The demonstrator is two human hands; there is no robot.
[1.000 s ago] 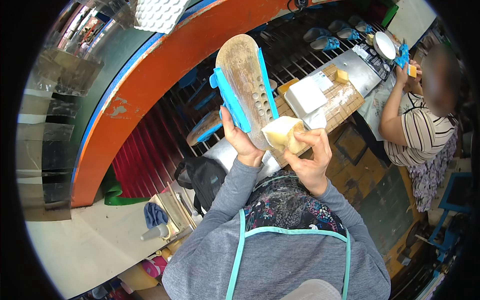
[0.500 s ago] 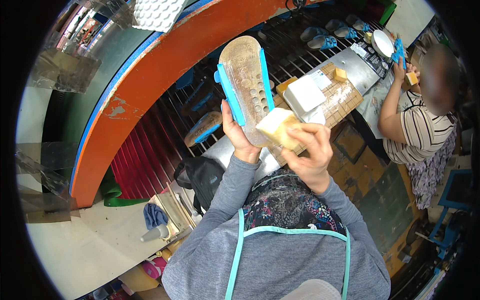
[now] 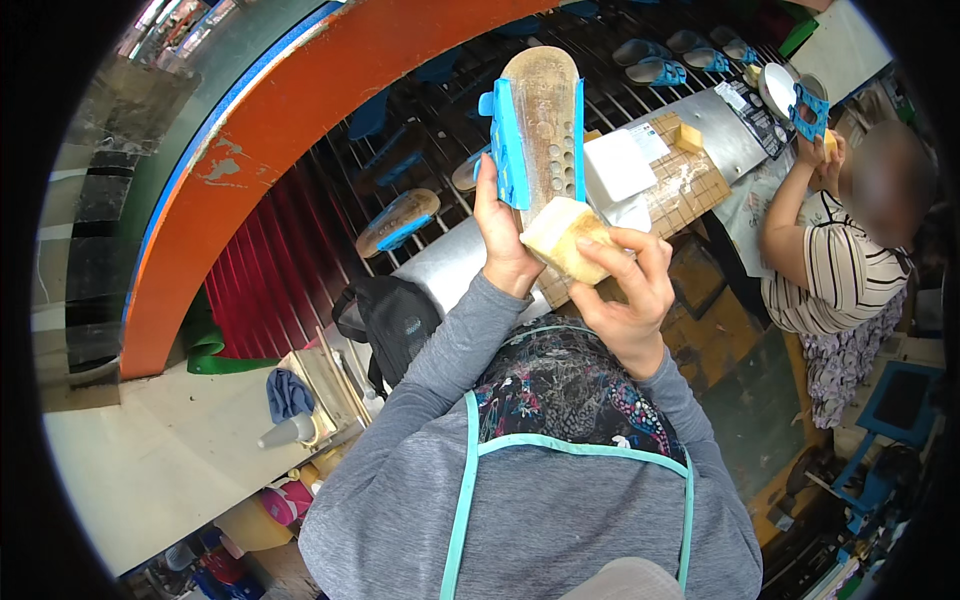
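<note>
My left hand (image 3: 508, 238) holds a sandal (image 3: 541, 110) upright by its lower end. Its long brown sole faces me, with blue straps along both sides and round dimples down one side. My right hand (image 3: 632, 300) pinches a pale yellow sponge block (image 3: 566, 238) between thumb and fingers. The sponge lies over the lower end of the sole and covers it, beside the left palm.
Blue-strapped sandals (image 3: 400, 220) sit on a dark barred rack. Ahead, a white container (image 3: 617, 165) and another sponge block (image 3: 688, 137) rest on a tiled board (image 3: 675, 198). At right, a co-worker holds a blue sandal (image 3: 808, 112). A black bag (image 3: 398, 318) lies left.
The sandal has shifted right and slightly up in view and stands straighter. The sponge now overlaps more of its lower end. The co-worker's blue sandal shows more fully.
</note>
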